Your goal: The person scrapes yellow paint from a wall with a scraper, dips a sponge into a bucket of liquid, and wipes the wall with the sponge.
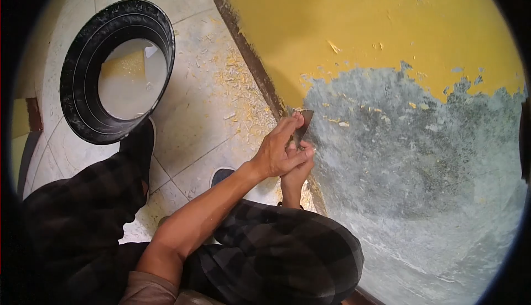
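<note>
A flat metal scraper (306, 123) lies with its blade edge against the painted wall (354, 23), near the border between yellow paint and bare grey surface (398, 139). My left hand (274, 149) reaches over it, with fingertips pressed on the blade. Just below, my right hand (296, 180) is closed around the scraper's lower part, partly hidden behind the left hand. The handle is mostly covered by the hands. A few loose paint flakes cling to the grey surface beside the blade.
At the upper left, a black bucket (74, 73) holds cloudy liquid and a yellow piece. Yellow and white scrapings (240, 86) lie on the tiled floor (188, 106) along the wall's brown bottom edge (249, 59). My bent knees and shoes occupy the lower area.
</note>
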A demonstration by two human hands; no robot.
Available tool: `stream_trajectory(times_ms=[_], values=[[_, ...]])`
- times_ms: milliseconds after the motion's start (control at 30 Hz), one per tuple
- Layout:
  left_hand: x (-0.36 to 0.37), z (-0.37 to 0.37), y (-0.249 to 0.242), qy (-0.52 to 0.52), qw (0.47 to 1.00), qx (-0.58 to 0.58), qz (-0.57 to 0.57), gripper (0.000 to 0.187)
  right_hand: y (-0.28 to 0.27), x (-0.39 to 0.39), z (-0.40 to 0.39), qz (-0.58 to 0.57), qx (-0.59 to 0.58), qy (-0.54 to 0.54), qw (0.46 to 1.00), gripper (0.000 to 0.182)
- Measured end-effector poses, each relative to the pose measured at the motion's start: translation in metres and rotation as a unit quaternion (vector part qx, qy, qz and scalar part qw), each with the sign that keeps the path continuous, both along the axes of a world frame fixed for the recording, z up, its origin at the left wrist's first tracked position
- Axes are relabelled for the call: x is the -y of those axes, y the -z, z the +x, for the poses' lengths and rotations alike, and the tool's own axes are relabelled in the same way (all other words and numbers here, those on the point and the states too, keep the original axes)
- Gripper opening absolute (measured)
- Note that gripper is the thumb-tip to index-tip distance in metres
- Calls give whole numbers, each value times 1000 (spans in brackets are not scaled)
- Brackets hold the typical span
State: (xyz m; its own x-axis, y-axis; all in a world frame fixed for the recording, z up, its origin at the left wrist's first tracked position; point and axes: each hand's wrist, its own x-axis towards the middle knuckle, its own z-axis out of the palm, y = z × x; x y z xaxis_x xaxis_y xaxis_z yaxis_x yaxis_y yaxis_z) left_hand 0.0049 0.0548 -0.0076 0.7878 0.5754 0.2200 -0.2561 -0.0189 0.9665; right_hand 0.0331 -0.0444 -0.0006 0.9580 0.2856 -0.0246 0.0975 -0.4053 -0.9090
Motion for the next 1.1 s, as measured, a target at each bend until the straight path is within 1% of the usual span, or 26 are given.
stream_trajectory(times_ms=[33,67,133,167,200,267,300,333,400,433,467,533,567,600,667,700,733,767,800,833,867,933,967,1000,1067,1100], values=[[1,-3,-4,17,1000,-16,-11,68,17,13,4,-30,55,-21,998,15],[4,-3,-4,15,1000,-15,0,68,31,23,6,-19,56,-22,998,15],[14,-3,-6,18,1000,5,22,71,30,17,4,148,52,-15,988,13],[16,0,-8,-24,1000,7,3,69,17,19,9,115,-16,-24,993,11],[8,3,-8,-11,1000,6,5,69,4,10,12,116,-16,-12,993,11],[-14,9,-1,-3,1000,-24,-5,69,-8,-11,24,-14,-64,-32,997,14],[-17,6,-3,-7,1000,-22,2,69,3,-10,19,26,-32,-49,998,17],[-12,2,-2,-12,1000,-28,0,69,10,-3,12,24,-38,-54,998,17],[-1,0,-1,8,999,-26,-21,70,18,6,3,38,12,-4,999,20],[1,-3,-3,33,999,-34,-17,70,3,1,-6,36,0,32,999,19],[3,-1,-3,28,999,-35,-16,70,3,-1,-2,37,-2,28,999,19],[7,4,0,-23,999,-41,13,68,5,2,10,56,-78,-12,995,17],[-2,8,2,-42,998,-37,4,66,7,-3,22,-58,-11,-27,998,14],[-5,5,3,-33,998,-45,-8,66,7,-2,19,-70,-19,-18,997,14],[-28,3,0,22,998,-50,-28,74,11,-23,12,3,-6,-26,1000,12],[-24,-2,-6,54,993,-78,-68,73,10,-22,0,-37,62,-30,997,9],[-14,-4,-7,52,994,-75,-61,73,11,-18,-5,-30,66,-31,997,9],[-1,-2,-3,27,998,-50,-24,68,17,-15,-7,90,39,12,995,12],[2,1,-7,2,1000,-29,8,62,14,-20,-8,203,7,54,978,16],[3,3,-6,-25,999,-23,2,61,1,-12,-4,128,-73,39,988,8],[0,4,0,-20,999,-26,-1,61,2,-10,3,125,-75,44,988,8],[-17,5,-1,6,999,-33,-21,61,4,-8,14,37,-94,-10,995,10],[-16,3,-1,10,999,-31,-21,62,15,-2,12,4,-39,-28,999,13],[-11,0,-3,9,999,-32,-19,62,12,1,5,5,-39,-29,999,13],[-5,0,-6,24,999,-41,-20,63,11,-2,-1,37,3,28,999,15],[-6,0,-8,24,999,-36,-31,64,3,-11,-2,140,-70,60,986,14]])
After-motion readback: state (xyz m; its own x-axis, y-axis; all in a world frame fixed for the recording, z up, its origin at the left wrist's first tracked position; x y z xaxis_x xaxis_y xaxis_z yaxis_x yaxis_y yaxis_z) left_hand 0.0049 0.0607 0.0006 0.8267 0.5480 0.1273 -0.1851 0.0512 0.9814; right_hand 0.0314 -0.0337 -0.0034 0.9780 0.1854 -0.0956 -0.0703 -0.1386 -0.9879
